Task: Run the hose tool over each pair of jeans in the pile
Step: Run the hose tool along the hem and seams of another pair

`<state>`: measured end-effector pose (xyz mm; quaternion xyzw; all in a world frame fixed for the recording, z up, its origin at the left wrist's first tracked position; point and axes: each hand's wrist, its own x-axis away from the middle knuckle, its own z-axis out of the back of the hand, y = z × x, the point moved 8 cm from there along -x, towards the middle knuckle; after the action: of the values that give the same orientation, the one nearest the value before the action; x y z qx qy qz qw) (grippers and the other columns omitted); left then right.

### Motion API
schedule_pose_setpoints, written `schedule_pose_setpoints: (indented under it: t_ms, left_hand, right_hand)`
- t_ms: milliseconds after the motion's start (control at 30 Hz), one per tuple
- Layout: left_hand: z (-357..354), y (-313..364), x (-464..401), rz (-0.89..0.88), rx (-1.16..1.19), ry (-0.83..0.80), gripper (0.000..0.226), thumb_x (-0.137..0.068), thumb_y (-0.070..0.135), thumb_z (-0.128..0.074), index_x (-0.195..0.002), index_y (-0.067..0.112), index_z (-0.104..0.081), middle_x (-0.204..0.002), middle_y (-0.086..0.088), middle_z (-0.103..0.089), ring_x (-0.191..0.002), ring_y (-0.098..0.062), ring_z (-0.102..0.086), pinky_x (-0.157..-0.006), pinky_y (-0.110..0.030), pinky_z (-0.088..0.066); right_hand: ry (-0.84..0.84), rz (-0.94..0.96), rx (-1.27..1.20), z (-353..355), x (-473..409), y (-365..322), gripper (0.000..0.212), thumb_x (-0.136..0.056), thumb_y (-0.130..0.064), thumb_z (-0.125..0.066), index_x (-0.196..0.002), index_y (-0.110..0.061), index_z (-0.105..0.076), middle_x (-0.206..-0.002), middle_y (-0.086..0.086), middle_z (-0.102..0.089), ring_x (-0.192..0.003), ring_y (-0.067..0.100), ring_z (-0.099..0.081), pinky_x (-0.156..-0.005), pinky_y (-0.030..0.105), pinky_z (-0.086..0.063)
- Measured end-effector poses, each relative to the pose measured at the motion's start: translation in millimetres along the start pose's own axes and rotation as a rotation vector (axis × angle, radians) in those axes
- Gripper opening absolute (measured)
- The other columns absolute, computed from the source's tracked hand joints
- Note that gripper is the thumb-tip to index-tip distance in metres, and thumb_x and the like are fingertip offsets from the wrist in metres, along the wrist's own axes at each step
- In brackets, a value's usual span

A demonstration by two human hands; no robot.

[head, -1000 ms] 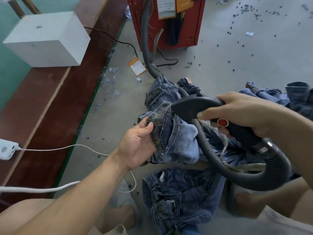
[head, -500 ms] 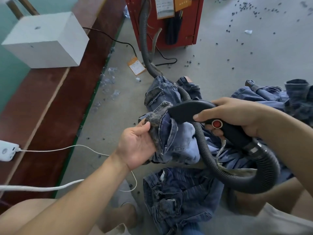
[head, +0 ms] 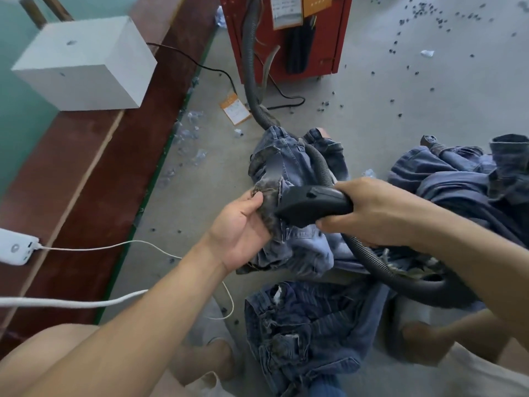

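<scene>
A pair of faded blue jeans [head: 289, 173] lies bunched at the centre of the floor. My left hand [head: 243, 230] pinches its dark, frayed edge and holds it up. My right hand [head: 372, 213] grips the handle of the black hose tool [head: 312, 203], whose wide nozzle presses against the denim right beside my left thumb. The ribbed black hose [head: 372, 259] loops down under my right forearm and runs back over the jeans toward the red machine [head: 286, 35]. A darker pair of jeans [head: 303, 333] lies below, and a pile of jeans [head: 463, 179] sits at the right.
A white box [head: 86, 64] stands on a brown ledge [head: 94, 173] at the left. A white power strip [head: 17, 247] and its cables [head: 114, 247] cross the floor. An orange tag [head: 234, 107] and several small dark bits litter the grey floor. My knees are at the bottom.
My right hand has swung the hose tool lower and left, turning it so the red button is hidden. The nozzle now sits against the frayed edge by my left hand.
</scene>
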<state>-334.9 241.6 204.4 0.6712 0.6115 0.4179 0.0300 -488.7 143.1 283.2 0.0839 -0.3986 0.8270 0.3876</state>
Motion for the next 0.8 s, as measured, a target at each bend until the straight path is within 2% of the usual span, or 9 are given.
schedule_pose_setpoints:
  t_ms: [100, 233, 300, 400, 467, 533, 633, 700, 800]
  left_hand:
    - [-5, -1, -2, 0.016, 0.01, -0.046, 0.041, -0.109, 0.015, -0.032, -0.138, 0.004, -0.06, -0.137, -0.023, -0.063, -0.122, -0.034, -0.065, -0.109, -0.048, -0.049]
    - [-9, 1, -1, 0.025, -0.004, -0.076, 0.042, -0.108, 0.015, -0.033, -0.136, 0.004, -0.062, -0.13, -0.02, -0.068, -0.115, -0.032, -0.068, -0.099, -0.046, -0.056]
    - [-8, -1, 0, 0.024, 0.003, -0.066, 0.043, -0.109, 0.015, -0.031, -0.143, 0.003, -0.056, -0.133, -0.02, -0.066, -0.116, -0.032, -0.067, -0.1, -0.046, -0.056]
    - [-6, 2, 0, 0.015, 0.03, -0.065, 0.043, -0.11, 0.015, -0.03, -0.142, 0.004, -0.056, -0.131, -0.02, -0.067, -0.116, -0.033, -0.068, -0.1, -0.047, -0.056]
    - [-6, 1, 0, 0.023, 0.007, -0.058, 0.043, -0.11, 0.016, -0.03, -0.144, 0.005, -0.053, -0.134, -0.021, -0.065, -0.118, -0.033, -0.066, -0.103, -0.048, -0.053]
    - [-7, -1, -1, 0.035, -0.019, -0.057, 0.044, -0.108, 0.016, -0.032, -0.148, 0.005, -0.049, -0.139, -0.022, -0.062, -0.12, -0.034, -0.064, -0.105, -0.049, -0.049]
    - [-10, 0, -1, 0.025, -0.055, -0.052, 0.045, -0.108, 0.017, -0.032, -0.147, 0.004, -0.05, -0.138, -0.021, -0.063, -0.119, -0.033, -0.066, -0.106, -0.05, -0.049]
    - [-8, 3, -1, 0.017, -0.04, -0.028, 0.045, -0.11, 0.018, -0.029, -0.148, 0.004, -0.049, -0.141, -0.022, -0.061, -0.121, -0.035, -0.064, -0.105, -0.051, -0.05]
    - [-1, 8, -4, -0.005, 0.014, 0.023, 0.045, -0.11, 0.016, -0.028, -0.148, 0.003, -0.049, -0.139, -0.023, -0.061, -0.117, -0.036, -0.066, -0.102, -0.051, -0.053]
  right_hand:
    - [0.121, -0.021, 0.021, 0, -5, -4, 0.021, -0.085, -0.044, -0.073, -0.086, -0.025, -0.065, -0.056, -0.004, -0.064, -0.041, 0.006, -0.056, -0.041, 0.02, -0.041]
    - [0.244, -0.084, -0.305, 14, -9, 3, 0.021, -0.088, -0.038, -0.074, -0.088, -0.019, -0.065, -0.055, -0.002, -0.06, -0.041, 0.01, -0.053, -0.044, 0.027, -0.045]
    - [0.207, -0.086, -0.283, 19, -7, 7, 0.022, -0.085, -0.04, -0.075, -0.086, -0.02, -0.066, -0.054, -0.001, -0.061, -0.043, 0.011, -0.054, -0.046, 0.031, -0.046]
    - [0.034, -0.02, -0.152, 10, 1, 2, 0.018, -0.084, -0.039, -0.077, -0.086, -0.025, -0.067, -0.052, -0.005, -0.064, -0.039, 0.007, -0.055, -0.041, 0.019, -0.042]
    - [0.009, 0.009, -0.057, 1, 2, -1, 0.018, -0.084, -0.041, -0.076, -0.085, -0.027, -0.066, -0.054, -0.01, -0.064, -0.039, 0.004, -0.055, -0.04, 0.016, -0.039]
    - [0.106, 0.01, -0.014, 0, -5, -1, 0.019, -0.085, -0.043, -0.075, -0.084, -0.028, -0.063, -0.055, -0.009, -0.064, -0.042, 0.002, -0.056, -0.04, 0.015, -0.038]
    - [0.291, -0.02, -0.147, 16, -11, 1, 0.02, -0.087, -0.041, -0.073, -0.085, -0.024, -0.063, -0.054, -0.007, -0.062, -0.041, 0.0, -0.053, -0.046, 0.022, -0.04]
    - [0.217, -0.001, -0.186, 20, -9, 2, 0.02, -0.085, -0.041, -0.075, -0.086, -0.023, -0.065, -0.054, -0.008, -0.063, -0.04, 0.002, -0.053, -0.045, 0.023, -0.043]
    - [-0.039, 0.061, -0.011, 5, 3, -1, 0.019, -0.081, -0.044, -0.077, -0.085, -0.029, -0.066, -0.06, -0.007, -0.067, -0.046, 0.005, -0.058, -0.043, 0.019, -0.042]
